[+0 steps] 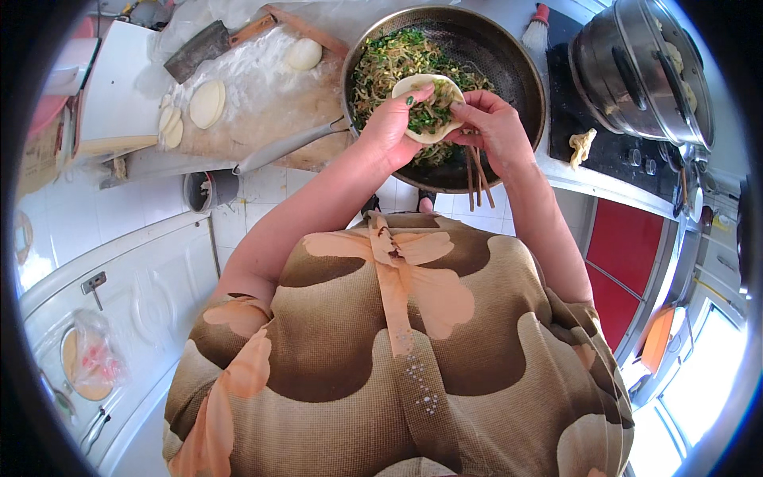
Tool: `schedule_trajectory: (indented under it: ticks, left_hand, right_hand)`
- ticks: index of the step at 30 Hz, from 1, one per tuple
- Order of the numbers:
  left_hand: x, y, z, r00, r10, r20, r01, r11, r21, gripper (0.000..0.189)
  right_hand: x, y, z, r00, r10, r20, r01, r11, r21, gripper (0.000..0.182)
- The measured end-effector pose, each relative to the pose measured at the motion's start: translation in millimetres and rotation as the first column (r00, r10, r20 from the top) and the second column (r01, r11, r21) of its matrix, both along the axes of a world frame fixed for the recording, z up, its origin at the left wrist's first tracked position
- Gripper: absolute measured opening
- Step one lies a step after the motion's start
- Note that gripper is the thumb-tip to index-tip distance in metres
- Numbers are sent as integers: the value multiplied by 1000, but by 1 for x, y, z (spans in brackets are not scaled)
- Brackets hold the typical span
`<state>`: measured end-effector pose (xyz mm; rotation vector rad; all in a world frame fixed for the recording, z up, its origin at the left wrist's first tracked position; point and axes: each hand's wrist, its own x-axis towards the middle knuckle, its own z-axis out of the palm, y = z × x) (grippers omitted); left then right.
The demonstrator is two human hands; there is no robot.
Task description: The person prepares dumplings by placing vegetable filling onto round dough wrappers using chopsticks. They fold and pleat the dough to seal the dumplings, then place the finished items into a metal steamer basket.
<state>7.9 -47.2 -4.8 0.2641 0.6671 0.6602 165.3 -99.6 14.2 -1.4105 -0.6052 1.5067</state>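
Observation:
Over a large frying pan (512, 65), my left hand (390, 128) cradles a round dough wrapper (411, 85) with chopped green filling on it. The fingers and thumb of my right hand (492, 122) pinch the wrapper's right edge. Below the hands, the pan holds more chopped vegetable filling (393, 53), mostly in its left half. Several wooden chopsticks (477, 179) stick out over the pan's near rim, under my right hand. Flat dough rounds (205, 105) lie stacked on the floured wooden board (256, 131) to the left, with a dough ball (304, 54) farther back.
A cleaver (197, 52) lies at the board's back left. The pan's long handle (286, 146) reaches left across the board. To the right, a stacked metal steamer (632, 71) stands on the black cooktop (557, 113), near a dough scrap (581, 148) and a red-handled brush (536, 27).

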Motion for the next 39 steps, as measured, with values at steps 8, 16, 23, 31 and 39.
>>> schedule_trajectory:
  ticks: [8, 16, 23, 31, 39]
  left_hand:
    - [5, -7, -1, 959, -30, -281, 58, 994, 93, 20]
    - [3, -7, 8, 949, -184, -258, 217, 970, 106, 26]
    - [4, -5, 8, 869, -272, -413, 346, 931, 115, 27]
    - [13, 8, 12, 616, -416, -669, 670, 724, 166, 25]
    - [19, 24, 13, 532, -431, -729, 776, 593, 216, 33]
  right_hand:
    - [-13, -13, 9, 479, -141, 866, -347, 876, 335, 15]
    - [6, -8, 18, 726, -18, 688, -228, 937, 265, 19]
    - [8, -17, 4, 774, 54, 631, -171, 977, 127, 14]
    - [7, -5, 22, 373, 33, 927, -594, 776, 212, 22]
    - [26, -9, 3, 681, 230, 695, -364, 930, 50, 26]
